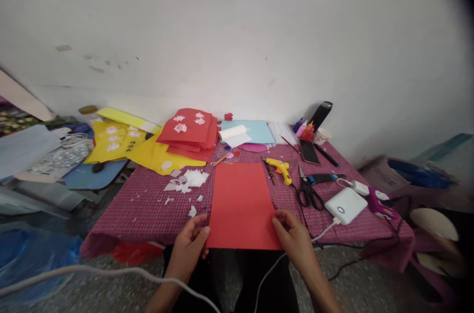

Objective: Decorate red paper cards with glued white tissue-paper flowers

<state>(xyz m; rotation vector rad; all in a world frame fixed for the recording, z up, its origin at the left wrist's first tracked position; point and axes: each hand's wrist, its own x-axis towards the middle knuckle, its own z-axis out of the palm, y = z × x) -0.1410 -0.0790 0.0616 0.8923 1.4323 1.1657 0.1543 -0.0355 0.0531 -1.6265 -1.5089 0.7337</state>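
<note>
A blank red sheet of paper (242,199) lies lengthwise in front of me, its near edge at the table's front. My left hand (190,243) is closed on the sheet's lower left edge, thumb and fingers at the border. At the opposite edge, my right hand (294,236) grips the paper between thumb and curled fingers. Left of the sheet are torn white paper scraps (187,181). A yellow hot glue gun (280,170) and black-handled scissors (309,195) lie to its right.
Red sheets with white-pink flowers (188,128) are stacked on yellow paper (148,155) at the back left. At right are a white power bank (346,205), a phone (308,151), a blue utility knife (326,177) and small paint bottles (305,130). Cables cross the front right edge.
</note>
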